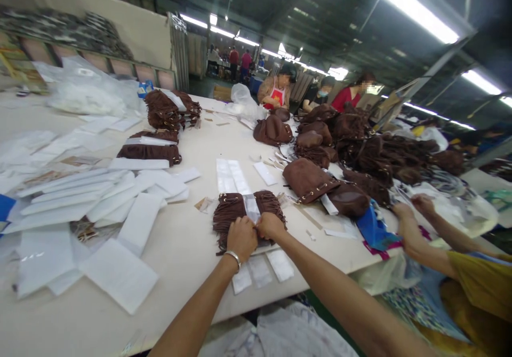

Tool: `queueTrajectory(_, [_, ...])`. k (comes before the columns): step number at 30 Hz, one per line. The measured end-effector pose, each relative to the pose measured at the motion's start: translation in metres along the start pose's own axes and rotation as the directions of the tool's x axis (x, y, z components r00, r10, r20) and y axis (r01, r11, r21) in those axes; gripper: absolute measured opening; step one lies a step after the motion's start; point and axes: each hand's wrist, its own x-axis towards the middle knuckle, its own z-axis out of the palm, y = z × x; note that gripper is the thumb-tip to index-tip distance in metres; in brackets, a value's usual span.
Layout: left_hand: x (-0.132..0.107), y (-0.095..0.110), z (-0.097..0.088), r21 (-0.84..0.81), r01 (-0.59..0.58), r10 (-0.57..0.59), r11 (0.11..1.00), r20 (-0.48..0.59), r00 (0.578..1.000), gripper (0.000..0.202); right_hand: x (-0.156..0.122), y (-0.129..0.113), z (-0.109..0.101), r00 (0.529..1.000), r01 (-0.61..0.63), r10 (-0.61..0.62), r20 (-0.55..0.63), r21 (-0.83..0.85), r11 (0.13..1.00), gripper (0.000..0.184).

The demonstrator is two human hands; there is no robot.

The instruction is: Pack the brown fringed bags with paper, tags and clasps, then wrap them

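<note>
A brown fringed bag [228, 210] lies flat on the table in front of me, with fringe on both its sides. A white paper strip [251, 207] crosses its middle, and more white strips [262, 269] stick out beyond its near and far edges. My left hand [242, 239], with a bracelet at the wrist, is closed on the bag's near middle. Right beside it, my right hand [271, 227] pinches the bag near the strip. The two hands almost touch, and the fingertips are partly hidden.
White paper packets [120, 271] are heaped at left, near a plastic bag pile [96, 90]. Folded fringed bags [170, 106] are stacked at the back left. More brown bags [310, 181] pile up at right. A co-worker's hands [412, 207] work beside me; other people stand across the table.
</note>
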Motion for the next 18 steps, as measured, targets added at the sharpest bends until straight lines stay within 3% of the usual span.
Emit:
queueTrajectory(4, [-0.0004, 0.0004, -0.0016, -0.015, 0.014, -0.014, 1.000, -0.001, 1.000, 0.020, -0.0004, -0.0009, -0.0009, 0.999, -0.027, 0.026, 0.041, 0.035, 0.999, 0.020])
queueTrajectory(18, [0.0065, 0.0045, -0.0030, -0.002, 0.082, -0.082, 0.997, -0.009, 0.997, 0.027, 0.0064, 0.0060, 0.0000, 0.991, -0.080, 0.061, 0.121, 0.161, 0.984, 0.007])
